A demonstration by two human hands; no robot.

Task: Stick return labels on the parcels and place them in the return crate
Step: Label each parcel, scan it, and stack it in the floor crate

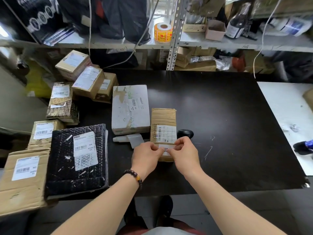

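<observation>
Head view: creased brown parcel (163, 121) bearing a white barcoded label (166, 134)

Head-worn view, down over table (220, 116).

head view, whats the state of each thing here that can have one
small brown parcel, closed, flat on table
return label, pinched by both hands over parcel's near end; stuck or not unclear
left hand, pinching label's left end
right hand, pinching its right end
white box, closed, surface torn
black bubble mailer, sealed, labelled
orange sticker roll, on shelf, untouched
</observation>
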